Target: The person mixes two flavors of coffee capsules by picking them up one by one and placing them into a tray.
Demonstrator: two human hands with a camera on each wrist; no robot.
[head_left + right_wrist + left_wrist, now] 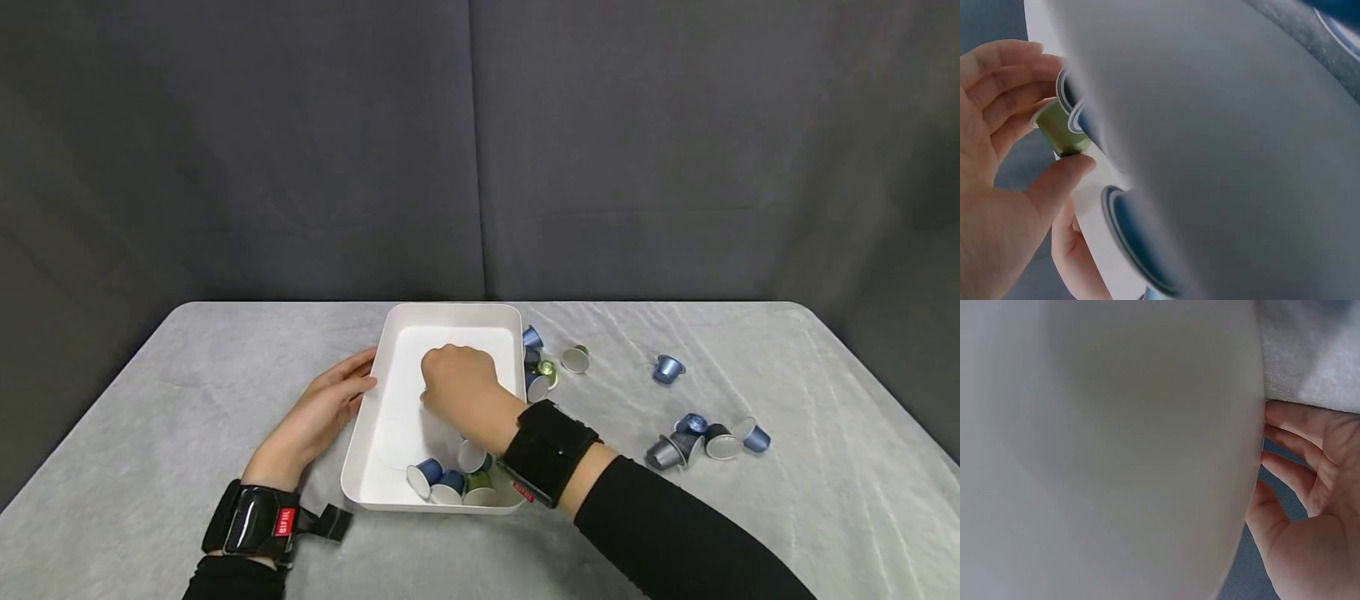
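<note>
A white rectangular tray (450,312) lies in the middle of the grey table. My right hand (453,377) hovers over the tray's floor and pinches a small green capsule (1060,129) between thumb (1063,178) and fingers. In the head view the hand hides that capsule. Several blue, green and silver-lidded capsules (452,482) lie in the tray's near end. My left hand (324,410) lies flat on the table, its straight fingers (1291,434) touching the tray's left outer wall (1147,456).
Loose capsules lie on the cloth right of the tray: a clump against its right wall (537,367), a single one (576,359), a blue one (667,368), and a cluster (705,442) farther right. A dark curtain hangs behind the table.
</note>
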